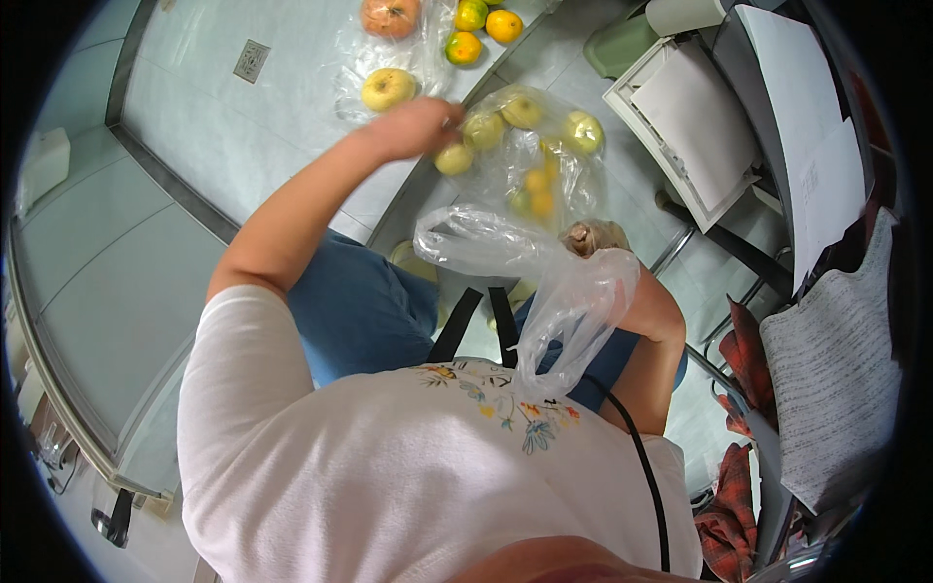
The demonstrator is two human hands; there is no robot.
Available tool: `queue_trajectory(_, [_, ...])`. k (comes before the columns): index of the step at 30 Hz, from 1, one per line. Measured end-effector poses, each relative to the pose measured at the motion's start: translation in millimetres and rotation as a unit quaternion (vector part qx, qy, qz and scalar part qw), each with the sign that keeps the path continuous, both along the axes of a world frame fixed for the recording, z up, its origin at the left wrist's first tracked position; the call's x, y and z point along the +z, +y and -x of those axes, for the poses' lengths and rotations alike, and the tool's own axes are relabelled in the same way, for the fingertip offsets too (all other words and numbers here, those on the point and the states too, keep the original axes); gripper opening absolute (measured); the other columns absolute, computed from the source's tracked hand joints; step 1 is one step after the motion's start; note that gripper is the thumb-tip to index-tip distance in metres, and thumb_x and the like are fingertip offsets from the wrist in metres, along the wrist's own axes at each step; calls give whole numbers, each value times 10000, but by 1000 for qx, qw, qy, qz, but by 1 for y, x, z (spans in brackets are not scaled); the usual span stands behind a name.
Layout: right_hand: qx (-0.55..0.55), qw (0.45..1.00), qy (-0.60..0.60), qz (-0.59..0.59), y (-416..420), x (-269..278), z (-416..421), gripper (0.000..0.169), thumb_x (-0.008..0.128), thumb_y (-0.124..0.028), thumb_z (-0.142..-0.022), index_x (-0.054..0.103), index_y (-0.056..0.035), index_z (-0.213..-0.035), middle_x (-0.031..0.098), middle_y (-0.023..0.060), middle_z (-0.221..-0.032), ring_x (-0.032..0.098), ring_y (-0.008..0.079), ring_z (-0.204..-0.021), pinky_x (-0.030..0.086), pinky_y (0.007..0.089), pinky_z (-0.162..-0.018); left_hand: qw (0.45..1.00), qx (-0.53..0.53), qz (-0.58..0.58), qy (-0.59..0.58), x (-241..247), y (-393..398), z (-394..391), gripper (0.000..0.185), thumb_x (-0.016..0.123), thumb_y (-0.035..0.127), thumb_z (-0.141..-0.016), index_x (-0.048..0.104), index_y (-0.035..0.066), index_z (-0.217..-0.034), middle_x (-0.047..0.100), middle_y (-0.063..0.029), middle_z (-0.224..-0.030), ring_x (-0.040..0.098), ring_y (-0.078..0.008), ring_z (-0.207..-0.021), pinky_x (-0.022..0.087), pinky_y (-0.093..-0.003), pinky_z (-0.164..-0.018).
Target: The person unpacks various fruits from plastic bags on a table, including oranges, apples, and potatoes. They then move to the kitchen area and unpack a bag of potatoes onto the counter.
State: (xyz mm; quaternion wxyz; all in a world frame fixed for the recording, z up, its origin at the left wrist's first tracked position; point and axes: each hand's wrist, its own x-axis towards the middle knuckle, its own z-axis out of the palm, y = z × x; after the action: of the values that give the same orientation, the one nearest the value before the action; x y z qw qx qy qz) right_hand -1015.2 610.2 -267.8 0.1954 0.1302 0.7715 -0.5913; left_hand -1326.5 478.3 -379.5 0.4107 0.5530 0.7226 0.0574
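Note:
My left hand (pixel 423 127), blurred, reaches over the edge of a tiled step beside several yellow-green round fruits (pixel 485 131). I cannot tell whether its fingers hold anything. A clear plastic bag (pixel 496 240) hangs before my knees, its loose handles draped over my right wrist. Orange and green citrus fruits (pixel 538 193) show through the film. My right hand (pixel 619 280) is partly hidden behind the bag and grips its gathered plastic. Close to that hand is a brownish lump (pixel 594 237), too unclear to name. One yellow-green fruit (pixel 583 132) lies at the bag's far right.
On the tiled step (pixel 291 138) lie a large reddish fruit (pixel 391 16), a yellow fruit (pixel 388 89) on clear film, and several citrus fruits (pixel 503 26). A floor drain (pixel 251 61) is at the left. Papers lie on a white tray (pixel 692 124) at the right.

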Motion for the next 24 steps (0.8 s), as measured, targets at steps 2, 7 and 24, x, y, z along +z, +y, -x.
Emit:
queue_trajectory(2, [14,1000,9,-23,1,-1,-1,276,612,-156,-728,610,-44,-980,578,112,-1039,500,283,-1017,371,363,-884,986,110,-26,121,8,-15,33,398,623,206,-774,514,110,-1145,589,-161,-1004,570,-320,-941,456,-386,-797])
queue_trajectory(7, [-35,999,18,8,8,13,6,226,599,-107,-717,609,-45,-935,577,123,-997,524,289,-914,404,356,-809,944,162,-82,275,-33,-54,65,635,655,316,-752,365,174,-1300,532,-197,-1125,542,-375,-985,440,-401,-863])
queue_trajectory(24, [-421,866,-50,265,29,-44,-93,408,678,-97,-711,538,-37,-1090,595,77,-1005,582,169,-869,487,310,-724,971,21,-150,186,-23,-3,-21,366,586,123,-721,485,86,-1071,521,-164,-994,532,-312,-929,468,-420,-721])
